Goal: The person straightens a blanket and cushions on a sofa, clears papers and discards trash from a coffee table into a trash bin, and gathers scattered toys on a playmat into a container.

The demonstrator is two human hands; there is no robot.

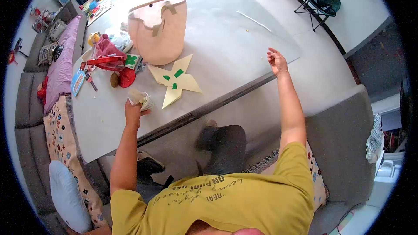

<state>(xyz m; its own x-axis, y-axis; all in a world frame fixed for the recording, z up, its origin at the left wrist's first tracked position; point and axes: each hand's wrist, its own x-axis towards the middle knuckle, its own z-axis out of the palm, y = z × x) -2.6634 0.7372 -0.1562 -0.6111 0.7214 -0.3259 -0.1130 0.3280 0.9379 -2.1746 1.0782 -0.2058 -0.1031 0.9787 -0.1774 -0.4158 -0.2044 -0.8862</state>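
My left hand (135,109) is closed around a small white paper cup (148,102) near the table's front left. Pale scraps stick out of the cup's mouth. My right hand (277,62) is raised at the front right of the table, fingers loosely bent and apart, with nothing visible in them. Between my hands lies a cream four-pointed paper shape (185,81) with several green pieces of tape on it. Behind it is a peach-coloured sheet (159,39), curved at its near end, with strips of tape near the top.
A pale table (217,43) holds a red-handled bag (109,56), a round red item (127,78), a blue packet (78,82) and a white stick (254,21). Sofas stand left and right. A folding chair (321,2) is at the far right.
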